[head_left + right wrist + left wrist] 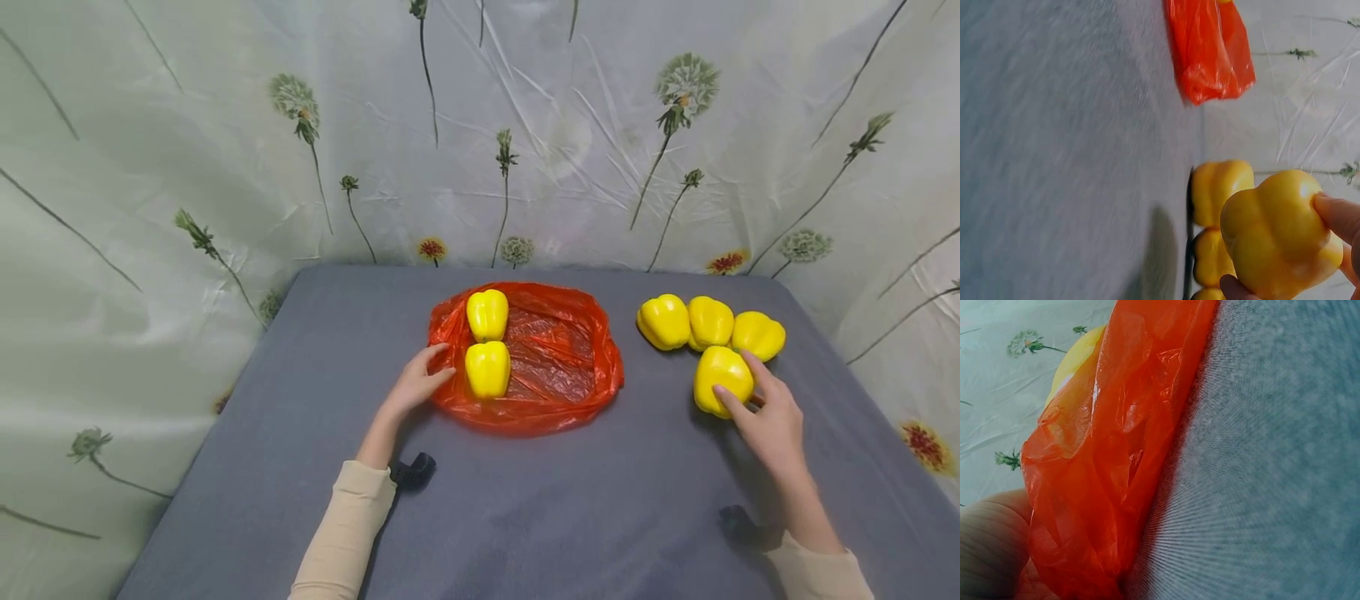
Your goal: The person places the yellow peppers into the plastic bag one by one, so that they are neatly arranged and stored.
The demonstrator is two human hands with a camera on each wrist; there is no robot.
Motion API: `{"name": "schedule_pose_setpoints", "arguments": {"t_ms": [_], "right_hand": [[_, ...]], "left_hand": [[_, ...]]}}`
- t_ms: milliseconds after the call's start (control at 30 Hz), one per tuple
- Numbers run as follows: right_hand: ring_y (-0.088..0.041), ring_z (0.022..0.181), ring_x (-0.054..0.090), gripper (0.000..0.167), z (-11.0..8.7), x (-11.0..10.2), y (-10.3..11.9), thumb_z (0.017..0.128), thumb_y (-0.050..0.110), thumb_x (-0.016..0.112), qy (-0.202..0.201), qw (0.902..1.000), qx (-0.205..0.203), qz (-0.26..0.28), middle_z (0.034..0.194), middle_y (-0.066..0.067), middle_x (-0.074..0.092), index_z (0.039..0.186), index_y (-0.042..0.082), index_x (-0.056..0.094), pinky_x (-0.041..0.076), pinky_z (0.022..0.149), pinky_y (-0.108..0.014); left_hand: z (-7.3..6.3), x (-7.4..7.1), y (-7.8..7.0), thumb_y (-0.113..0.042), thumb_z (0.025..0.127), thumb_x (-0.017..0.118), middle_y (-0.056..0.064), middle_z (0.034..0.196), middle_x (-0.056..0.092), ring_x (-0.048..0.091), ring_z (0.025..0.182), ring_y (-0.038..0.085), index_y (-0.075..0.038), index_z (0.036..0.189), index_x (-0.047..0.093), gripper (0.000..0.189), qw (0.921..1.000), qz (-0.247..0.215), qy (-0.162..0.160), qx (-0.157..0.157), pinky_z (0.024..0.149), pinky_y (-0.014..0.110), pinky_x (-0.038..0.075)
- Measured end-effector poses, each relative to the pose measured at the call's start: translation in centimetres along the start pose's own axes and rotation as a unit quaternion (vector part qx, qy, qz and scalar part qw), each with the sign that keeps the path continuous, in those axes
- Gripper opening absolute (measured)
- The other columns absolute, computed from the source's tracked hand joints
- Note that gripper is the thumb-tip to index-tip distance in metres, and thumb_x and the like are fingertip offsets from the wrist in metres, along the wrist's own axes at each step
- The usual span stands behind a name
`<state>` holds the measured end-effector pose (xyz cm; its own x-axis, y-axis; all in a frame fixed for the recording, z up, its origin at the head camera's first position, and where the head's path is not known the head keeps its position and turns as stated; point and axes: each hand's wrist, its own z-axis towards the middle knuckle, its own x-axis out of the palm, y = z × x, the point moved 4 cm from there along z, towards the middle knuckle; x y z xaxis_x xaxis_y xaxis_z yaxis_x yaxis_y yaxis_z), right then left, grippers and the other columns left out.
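My right hand [776,425] grips a yellow bell pepper [723,382] between thumb and fingers. In the right wrist view this pepper [1282,234] is held up off the grey cloth, its lobed end towards the camera. Three more yellow bell peppers [711,323] sit in a row just behind it. With its thumb and fingers, my left hand [412,385] holds the left rim of an open red plastic bag [551,358]. Two yellow peppers [487,369] lie inside, along the bag's left side. The left wrist view shows the thumb [997,544] partly hidden behind the red film.
A grey cloth [555,508] covers the table. Behind and beside it hangs a pale curtain [570,167] printed with dandelions. Dark wrist-worn cameras [416,472] sit under both forearms, and grey cloth lies between the bag and the pepper row.
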<state>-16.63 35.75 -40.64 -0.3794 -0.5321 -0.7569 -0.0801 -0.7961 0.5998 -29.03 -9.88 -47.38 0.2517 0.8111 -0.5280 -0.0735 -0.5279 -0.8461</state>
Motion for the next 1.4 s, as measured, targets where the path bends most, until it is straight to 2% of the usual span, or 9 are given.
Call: {"name": "schedule_pose_setpoints", "arguments": {"t_ms": [33,167,200,500,967,1200,1400], "right_hand": [[-0.046,0.118,0.041,0.066,0.0,0.1,0.2,0.09,0.029,0.06,0.001,1.0,-0.002,0.003,0.135,-0.032,0.043,0.147,0.011,0.031,0.047,0.088,-0.052],[-0.045,0.117,0.042,0.065,0.1,0.7,1.1,0.09,0.028,0.061,0.004,0.9999,-0.011,0.013,0.135,-0.032,0.043,0.146,0.01,0.032,0.047,0.088,-0.053],[-0.045,0.117,0.042,0.065,0.1,0.8,1.4,0.09,0.028,0.06,0.005,0.9998,-0.013,0.015,0.135,-0.032,0.042,0.146,0.01,0.032,0.041,0.087,-0.061],[-0.041,0.114,0.047,0.064,1.1,2.3,3.8,0.089,0.025,0.063,-0.001,0.9984,-0.043,0.038,0.132,-0.03,0.046,0.143,0.007,0.037,0.044,0.088,-0.057],[-0.04,0.116,0.046,0.063,3.8,5.6,7.6,0.087,0.02,0.065,0.019,0.99,-0.099,0.099,0.135,-0.029,0.044,0.142,0.007,0.038,0.046,0.089,-0.06],[-0.039,0.114,0.048,0.061,4.7,6.8,9.0,0.088,0.018,0.064,0.029,0.9859,-0.12,0.113,0.134,-0.028,0.045,0.142,0.006,0.038,0.047,0.09,-0.06],[-0.04,0.116,0.047,0.062,5.0,8.0,10.0,0.088,0.02,0.064,0.054,0.9839,-0.116,0.125,0.134,-0.027,0.045,0.143,0.007,0.037,0.046,0.092,-0.06]], "left_hand": [[0.0,0.1,0.1,-0.024,0.091,0.057,0.018,0.145,0.041,0.039,0.133,0.035,-0.007,0.141,0.039,0.055,1.0,-0.002,0.001,-0.001,0.111,0.052,0.033],[0.0,0.3,0.1,-0.024,0.091,0.057,0.018,0.145,0.041,0.038,0.134,0.035,-0.007,0.141,0.04,0.055,1.0,-0.003,0.001,0.001,0.112,0.052,0.032],[0.0,0.4,0.0,-0.024,0.091,0.057,0.018,0.145,0.042,0.038,0.134,0.035,-0.007,0.14,0.04,0.055,1.0,-0.002,0.001,0.001,0.112,0.052,0.031],[0.0,0.6,-0.3,-0.021,0.091,0.057,0.018,0.143,0.044,0.041,0.132,0.036,-0.006,0.14,0.041,0.054,1.0,0.001,-0.004,0.004,0.11,0.052,0.034],[0.2,0.3,-1.1,-0.019,0.091,0.056,0.019,0.142,0.044,0.041,0.131,0.036,-0.004,0.139,0.042,0.052,0.9998,-0.01,-0.012,0.01,0.11,0.052,0.034],[0.2,0.2,-0.7,-0.02,0.09,0.057,0.018,0.142,0.045,0.041,0.132,0.036,-0.005,0.139,0.043,0.053,0.9997,-0.007,-0.018,0.014,0.11,0.052,0.034],[-0.4,0.1,-0.4,-0.018,0.089,0.058,0.019,0.142,0.046,0.041,0.133,0.036,-0.004,0.137,0.044,0.052,0.9996,-0.006,-0.024,0.013,0.111,0.052,0.034]]}}
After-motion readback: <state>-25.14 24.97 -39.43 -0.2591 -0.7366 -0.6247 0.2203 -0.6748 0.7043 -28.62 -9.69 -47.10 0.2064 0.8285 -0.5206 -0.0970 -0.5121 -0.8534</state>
